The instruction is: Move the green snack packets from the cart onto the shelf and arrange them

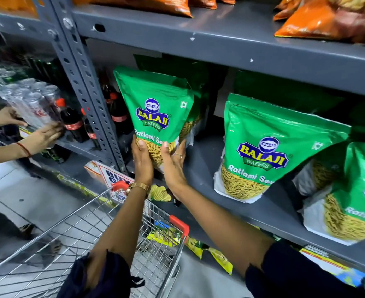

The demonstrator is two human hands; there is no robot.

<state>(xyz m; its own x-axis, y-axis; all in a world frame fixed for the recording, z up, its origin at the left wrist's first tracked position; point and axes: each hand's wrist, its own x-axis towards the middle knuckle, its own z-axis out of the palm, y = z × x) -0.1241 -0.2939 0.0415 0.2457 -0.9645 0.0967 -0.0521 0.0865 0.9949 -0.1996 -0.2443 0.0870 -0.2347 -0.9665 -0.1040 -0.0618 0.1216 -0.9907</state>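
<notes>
While held at the left end of the grey shelf (pixel 201 166), status reads as follows.

Held packet: green snack packet (pixel 155 108), upright, tilted slightly, lower edge at the grey shelf front lip, just right of the perforated upright post (pixel 86 87).
Left hand (pixel 141 160): clasps the held packet's lower left corner; fingers pressed together, thumb laid on the clear window.
Right hand (pixel 173 162): clasps the lower right corner; fingers spread along the packet's side and back, thumb on the front, ring on one finger.
Wrist: gold watch (pixel 137 187) on the left arm.
Second packet (pixel 269 147): standing on the grey shelf, well right of the held packet, leaning back.
Third packet (pixel 353 190): on the grey shelf, further right, partly cut off by the frame edge.
Cart (pixel 91 229): wire basket below the grey shelf's left end, beneath both forearms; contents cannot be told.
Orange packets (pixel 319 18): on the board above the grey shelf.
Cola bottles (pixel 71 123): left of the grey shelf, past the post, another person's hands (pixel 41 136) on them.
</notes>
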